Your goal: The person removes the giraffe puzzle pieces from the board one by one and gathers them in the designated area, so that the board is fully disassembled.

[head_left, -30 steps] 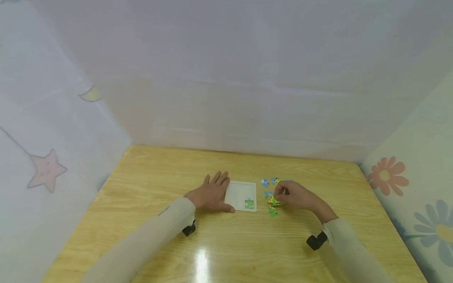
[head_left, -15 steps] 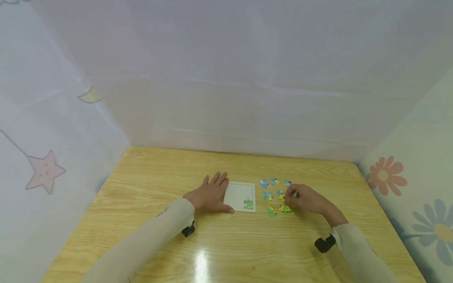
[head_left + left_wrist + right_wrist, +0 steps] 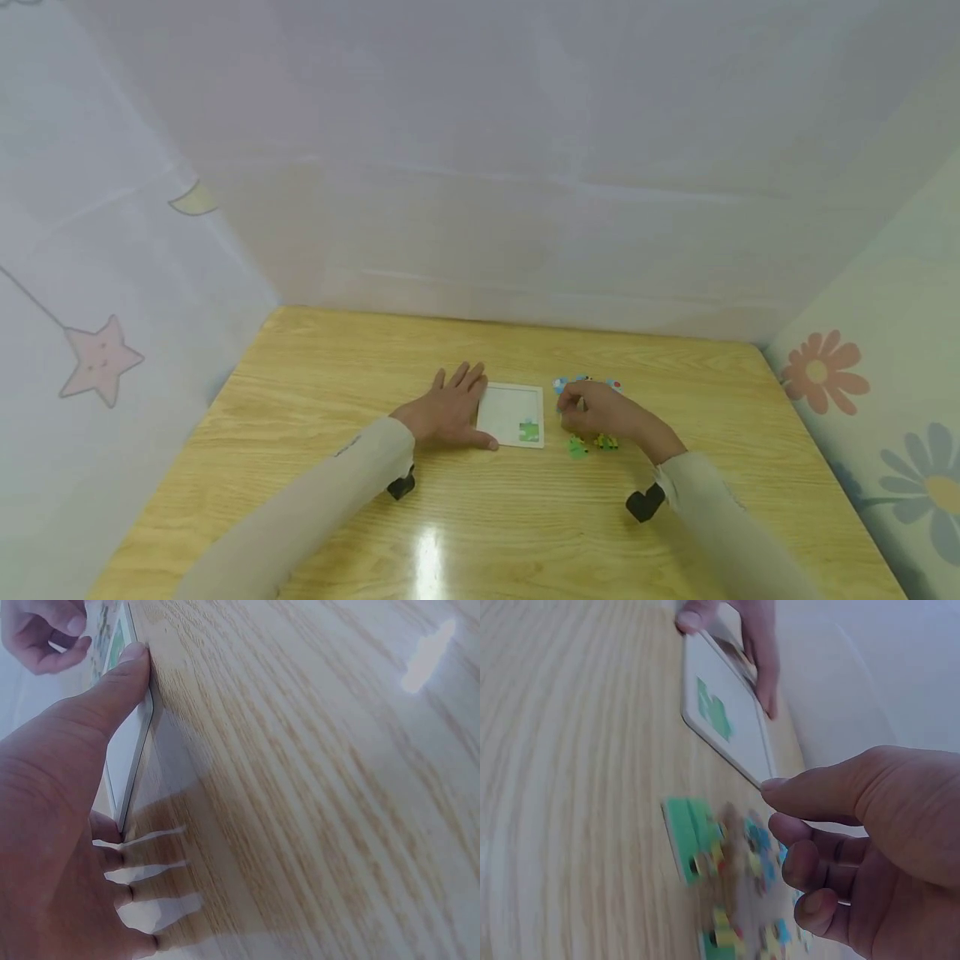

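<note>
My left hand (image 3: 447, 414) lies flat with its fingers spread along the left side of a white puzzle tray (image 3: 498, 412). Its thumb (image 3: 127, 667) rests on the tray's near rim. A green jigsaw piece (image 3: 528, 432) sits in the tray's near right corner. Right of the tray, my right hand (image 3: 609, 410) hovers above loose jigsaw pieces, its fingers loosely curled. In the right wrist view, thumb and forefinger are apart, and no piece shows between them. A green piece (image 3: 688, 832) lies below that hand, which hides the middle pieces from the head view.
Other loose pieces show around the right hand, among them a blue one (image 3: 560, 385) at the back and a yellow-green one (image 3: 606, 442) nearer. All lie on a wooden table (image 3: 495, 525). A pale fabric wall (image 3: 480, 208) rises behind it.
A yellow-green piece went rightward beside the green one in the nearest row. My right hand first moved right, then back left over the middle pieces. The left hand and tray stayed put.
</note>
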A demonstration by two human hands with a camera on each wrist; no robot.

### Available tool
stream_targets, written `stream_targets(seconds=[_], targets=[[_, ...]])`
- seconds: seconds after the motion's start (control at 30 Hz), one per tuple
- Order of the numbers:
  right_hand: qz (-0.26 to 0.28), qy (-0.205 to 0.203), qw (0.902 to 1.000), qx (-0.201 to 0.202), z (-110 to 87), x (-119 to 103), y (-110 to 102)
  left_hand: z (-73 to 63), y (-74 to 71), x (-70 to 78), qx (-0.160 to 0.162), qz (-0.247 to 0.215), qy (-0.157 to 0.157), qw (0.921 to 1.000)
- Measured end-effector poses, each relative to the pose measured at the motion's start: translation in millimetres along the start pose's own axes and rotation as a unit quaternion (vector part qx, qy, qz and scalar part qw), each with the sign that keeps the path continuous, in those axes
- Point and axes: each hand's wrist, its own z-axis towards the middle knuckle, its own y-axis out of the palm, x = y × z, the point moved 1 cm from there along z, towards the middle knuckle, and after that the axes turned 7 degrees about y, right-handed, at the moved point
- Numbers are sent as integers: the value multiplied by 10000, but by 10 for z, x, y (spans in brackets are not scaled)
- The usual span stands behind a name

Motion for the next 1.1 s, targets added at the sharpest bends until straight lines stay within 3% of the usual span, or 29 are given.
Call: stream_targets(seconds=[0.27,0.47,0.77,1.1], targets=[[-473,-214,9985,-144,187,-219,204,19,3,-3,-10,42,-60,10000],[-737,39,9968,-301,223,-307,286,29,5,-6,-47,168,-67,9998],[-372,-38,9989,-273,210,-309,347,19,14,-5,2,135,-78,9999],[-815,52,9966,-42,283,-280,414,17,10,10,40,129,-88,9999]])
